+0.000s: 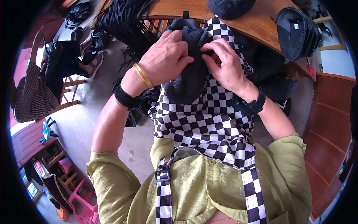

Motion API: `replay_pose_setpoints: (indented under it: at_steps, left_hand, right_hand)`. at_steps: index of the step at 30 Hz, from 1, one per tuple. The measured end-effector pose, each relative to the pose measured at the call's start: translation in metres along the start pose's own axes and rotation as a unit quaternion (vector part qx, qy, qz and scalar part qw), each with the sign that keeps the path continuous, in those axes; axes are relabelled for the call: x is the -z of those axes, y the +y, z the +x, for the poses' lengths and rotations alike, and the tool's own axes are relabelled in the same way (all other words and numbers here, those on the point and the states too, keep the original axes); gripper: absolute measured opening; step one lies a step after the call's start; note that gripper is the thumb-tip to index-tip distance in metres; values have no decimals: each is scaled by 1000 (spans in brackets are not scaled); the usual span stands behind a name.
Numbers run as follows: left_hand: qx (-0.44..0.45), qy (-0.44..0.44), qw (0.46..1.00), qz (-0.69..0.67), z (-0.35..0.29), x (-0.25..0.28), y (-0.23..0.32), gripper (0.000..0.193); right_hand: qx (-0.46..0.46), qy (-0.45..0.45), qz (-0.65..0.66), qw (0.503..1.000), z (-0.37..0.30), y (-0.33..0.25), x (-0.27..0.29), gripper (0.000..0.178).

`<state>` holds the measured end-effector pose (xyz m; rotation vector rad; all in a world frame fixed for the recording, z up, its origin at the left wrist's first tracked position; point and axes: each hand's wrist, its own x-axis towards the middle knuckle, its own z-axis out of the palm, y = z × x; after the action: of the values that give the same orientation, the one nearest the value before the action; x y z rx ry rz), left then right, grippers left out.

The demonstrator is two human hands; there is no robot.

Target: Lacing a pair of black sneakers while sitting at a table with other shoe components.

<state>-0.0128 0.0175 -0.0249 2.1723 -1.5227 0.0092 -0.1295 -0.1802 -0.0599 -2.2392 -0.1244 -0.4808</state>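
Observation:
A black mesh shoe (183,87) lies over my lap on a black-and-white checked apron (201,125), its toe toward me and its opening with a pull tab toward the table. My left hand (164,56), with a gold bracelet on its wrist, curls over the left side of the shoe, fingers bent and thumb pointing right. At the shoe's right edge my right hand (223,65) holds its thumb and forefinger close together in a pinch. Whatever lies between those fingertips is too small to make out.
A wooden table (171,8) stands ahead, with a bundle of black laces (119,22) hanging over its left part. Another black shoe (231,7) and a stack of black shoe pieces (297,35) rest at its right. A pink plastic chair (84,203) stands at lower left.

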Motion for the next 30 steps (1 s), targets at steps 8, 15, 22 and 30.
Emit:
replay_pose_setpoints:
  at_steps: [8,15,22,30]
  left_hand:
    - [162,40,947,-275,-27,-1,-10,14]
    - [213,-57,931,-292,-9,5,-29,25]
    - [189,9,954,-234,-5,-9,-24,33]
    - [200,54,864,-458,-37,-24,-33,53]
  right_hand:
    - [3,10,15,1000,2,1,0,16]
    - [-16,-17,-2,1000,10,-4,3,15]
    - [-46,-24,-11,999,15,-4,7,15]
    - [-12,-28,-29,999,23,2,20,11]
